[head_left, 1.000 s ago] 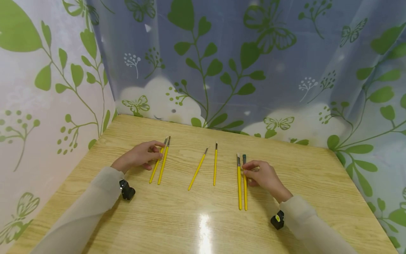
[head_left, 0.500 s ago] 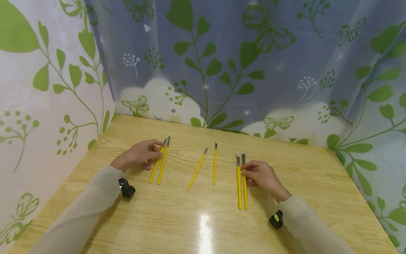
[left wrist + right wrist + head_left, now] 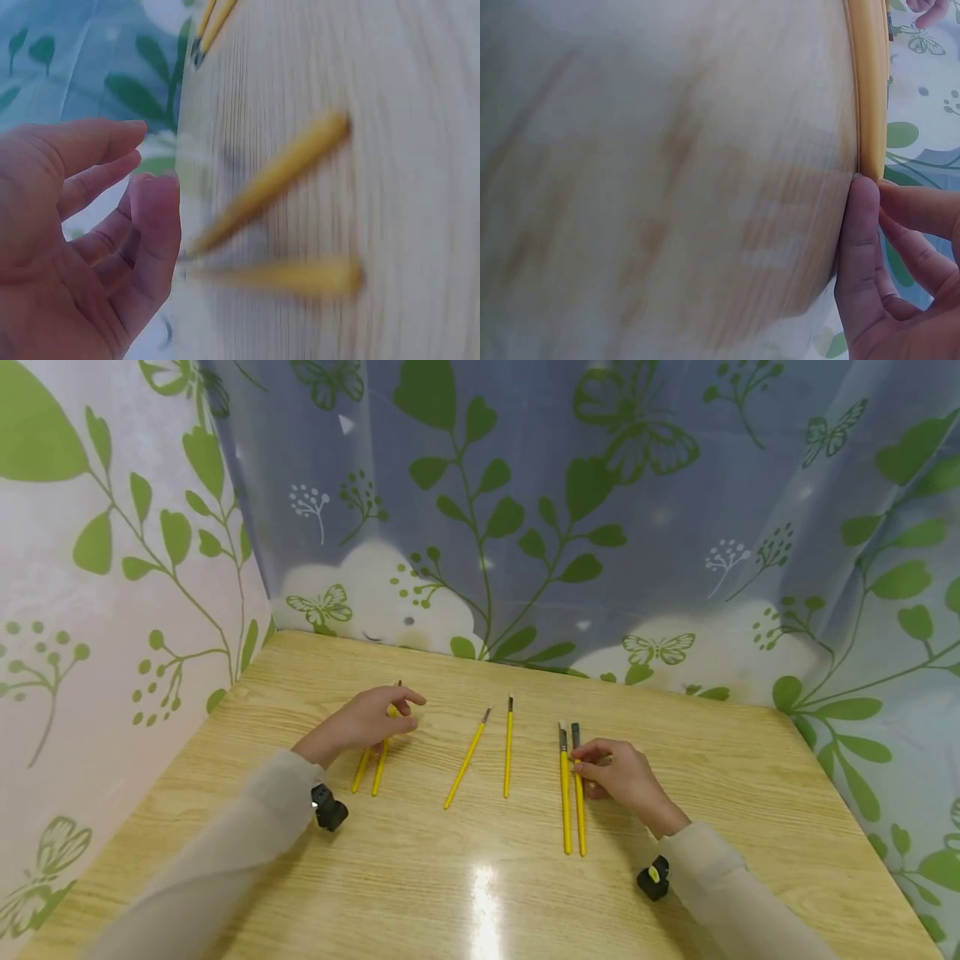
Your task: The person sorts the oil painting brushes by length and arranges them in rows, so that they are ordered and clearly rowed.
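In the head view my left hand [image 3: 367, 718] is over the left pair of yellow-handled paintbrushes [image 3: 380, 768], hiding their middles. Its thumb and forefinger are apart, with nothing between them in the left wrist view. At the right my right hand [image 3: 624, 778] pinches the dark-bristled paintbrush [image 3: 580, 818] between thumb and forefinger. Close beside that one lies a white-tipped paintbrush [image 3: 566, 802]. Two thinner paintbrushes, one slanted [image 3: 465, 766] and one nearly straight [image 3: 508, 760], lie in the middle; their blurred handles [image 3: 300, 276] fill part of the left wrist view.
A wooden table [image 3: 420, 893] bears all the brushes. Behind it hangs a blue curtain [image 3: 525, 593] with green leaves, and a pale leaf-patterned curtain [image 3: 172, 635] stands along the left side. Each wrist wears a small black camera [image 3: 330, 810].
My left hand has moved right, away from its place at the left pair's outer side, and now passes over those brushes, which stay put. The right hand has hardly moved.
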Action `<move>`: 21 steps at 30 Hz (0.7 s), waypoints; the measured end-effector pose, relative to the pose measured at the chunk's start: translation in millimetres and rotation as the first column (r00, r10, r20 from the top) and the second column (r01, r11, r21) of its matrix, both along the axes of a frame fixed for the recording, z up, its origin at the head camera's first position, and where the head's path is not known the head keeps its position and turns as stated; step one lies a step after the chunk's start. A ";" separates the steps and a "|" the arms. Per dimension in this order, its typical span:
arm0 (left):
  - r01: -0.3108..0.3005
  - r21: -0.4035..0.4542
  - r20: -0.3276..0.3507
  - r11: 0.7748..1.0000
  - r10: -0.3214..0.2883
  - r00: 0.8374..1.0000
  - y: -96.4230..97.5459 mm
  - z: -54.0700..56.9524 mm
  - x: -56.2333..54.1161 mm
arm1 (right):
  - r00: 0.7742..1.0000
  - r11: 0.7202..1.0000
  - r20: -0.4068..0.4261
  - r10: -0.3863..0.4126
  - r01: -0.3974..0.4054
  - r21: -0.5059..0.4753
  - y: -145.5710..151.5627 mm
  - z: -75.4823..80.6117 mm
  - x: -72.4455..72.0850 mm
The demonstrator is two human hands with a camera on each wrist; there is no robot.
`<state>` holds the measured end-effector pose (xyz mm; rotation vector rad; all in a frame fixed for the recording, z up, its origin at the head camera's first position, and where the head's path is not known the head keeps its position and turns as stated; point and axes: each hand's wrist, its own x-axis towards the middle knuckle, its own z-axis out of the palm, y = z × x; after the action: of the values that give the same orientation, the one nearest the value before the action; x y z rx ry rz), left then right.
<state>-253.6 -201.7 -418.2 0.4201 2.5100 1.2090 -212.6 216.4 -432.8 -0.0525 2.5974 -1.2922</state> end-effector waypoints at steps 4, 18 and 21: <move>0.036 -0.001 0.014 0.999 -0.036 0.999 20.5 1.4 3.5 | 1.000 1.000 -0.002 0.000 0.000 -0.005 1.1 -1.0 -0.9; 0.177 0.027 0.050 0.984 -0.178 0.983 69.9 -6.0 8.2 | 1.000 1.000 -0.001 0.011 -0.011 -0.005 3.3 -1.6 -1.7; 0.182 0.030 0.067 0.983 -0.183 0.981 77.1 -4.7 8.7 | 1.000 1.000 0.002 0.012 -0.012 -0.008 2.7 -0.3 -1.0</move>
<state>-244.9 -124.6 -423.0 0.5900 2.3426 1.1625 -213.6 219.1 -433.1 -0.0680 2.5869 -1.2977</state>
